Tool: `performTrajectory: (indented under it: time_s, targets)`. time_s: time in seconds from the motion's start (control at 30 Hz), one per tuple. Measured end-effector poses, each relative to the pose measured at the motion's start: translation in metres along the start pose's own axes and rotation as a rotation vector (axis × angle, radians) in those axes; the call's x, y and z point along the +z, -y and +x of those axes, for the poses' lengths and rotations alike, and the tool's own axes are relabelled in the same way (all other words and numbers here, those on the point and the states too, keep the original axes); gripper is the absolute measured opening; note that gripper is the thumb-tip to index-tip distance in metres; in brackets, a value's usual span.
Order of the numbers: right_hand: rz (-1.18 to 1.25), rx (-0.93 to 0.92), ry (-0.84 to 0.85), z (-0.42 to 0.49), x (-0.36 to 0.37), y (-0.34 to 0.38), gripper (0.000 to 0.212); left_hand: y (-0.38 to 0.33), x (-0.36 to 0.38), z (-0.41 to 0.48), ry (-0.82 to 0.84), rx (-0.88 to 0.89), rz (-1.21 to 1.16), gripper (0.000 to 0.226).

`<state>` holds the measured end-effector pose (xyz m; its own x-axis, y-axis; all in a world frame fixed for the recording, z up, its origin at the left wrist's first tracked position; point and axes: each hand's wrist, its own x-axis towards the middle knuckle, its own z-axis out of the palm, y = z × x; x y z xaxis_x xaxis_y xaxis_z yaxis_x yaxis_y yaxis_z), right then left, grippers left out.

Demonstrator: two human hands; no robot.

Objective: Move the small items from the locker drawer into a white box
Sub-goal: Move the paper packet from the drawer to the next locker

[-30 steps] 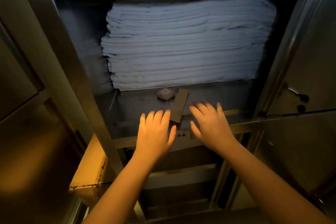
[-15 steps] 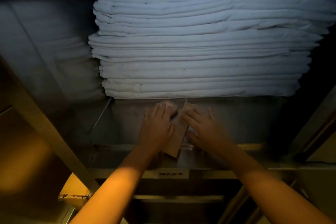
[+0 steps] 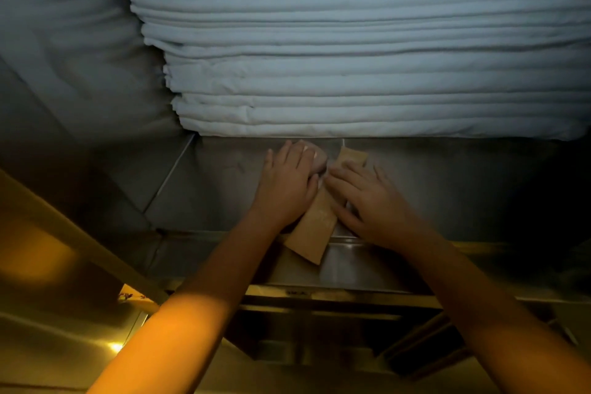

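In the locker drawer (image 3: 447, 189): left hand (image 3: 284, 182) over round item (image 3: 318, 158), grip unclear; right hand (image 3: 367, 201) flat on brown packet (image 3: 315, 227)

Cool, dim light falls on the linen (image 3: 367, 51), while a warm orange glow at lower left catches the left forearm (image 3: 179, 323). The shelf (image 3: 479, 189) sinks into black at right. The left hand (image 3: 287, 189) and right hand (image 3: 371, 205) look soft, and straight lines bow toward the edges.

The back of the shelf (image 3: 447, 189) is blocked by a stack of folded sheets (image 3: 351, 57). Bare metal is left open in front, bounded at left by the wall (image 3: 64, 67).
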<state>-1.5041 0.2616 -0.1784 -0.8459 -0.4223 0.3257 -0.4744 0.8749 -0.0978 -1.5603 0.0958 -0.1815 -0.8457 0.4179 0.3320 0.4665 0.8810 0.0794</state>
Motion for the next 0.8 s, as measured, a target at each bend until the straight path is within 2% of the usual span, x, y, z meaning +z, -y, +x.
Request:
performTrajectory:
  time_s: [0.33, 0.8]
  targets:
    - [0.05, 0.021, 0.12, 0.002, 0.01, -0.007, 0.05, 0.009, 0.015, 0.014, 0.154, -0.027, -0.027, 0.054]
    - [-0.002, 0.181, 0.191, -0.028, 0.008, 0.019, 0.063, 0.013, -0.002, -0.022, 0.215, -0.015, -0.066, 0.054]
